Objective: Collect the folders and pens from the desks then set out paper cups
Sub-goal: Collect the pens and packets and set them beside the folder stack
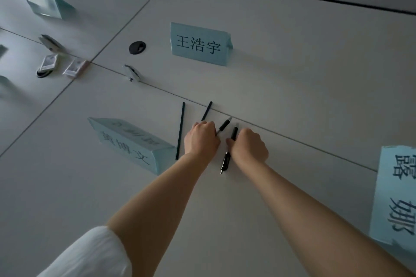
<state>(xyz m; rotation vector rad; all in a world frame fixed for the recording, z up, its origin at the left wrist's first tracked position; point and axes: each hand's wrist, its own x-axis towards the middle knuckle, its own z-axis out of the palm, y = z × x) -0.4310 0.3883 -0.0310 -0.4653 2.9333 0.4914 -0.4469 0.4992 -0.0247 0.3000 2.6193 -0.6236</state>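
Your left hand (pixel 201 136) has its fingers curled around a black pen (pixel 224 125) on the white counter (pixel 292 74); your right hand (pixel 249 146) grips another pen (pixel 227 159). Two thin dark sticks (pixel 180 130) lie beside them.

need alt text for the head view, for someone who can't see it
Two bare hands, left hand and right hand, close on black pens lying on a white desk. Thin black rods lie beside them, and pale blue name cards stand around.
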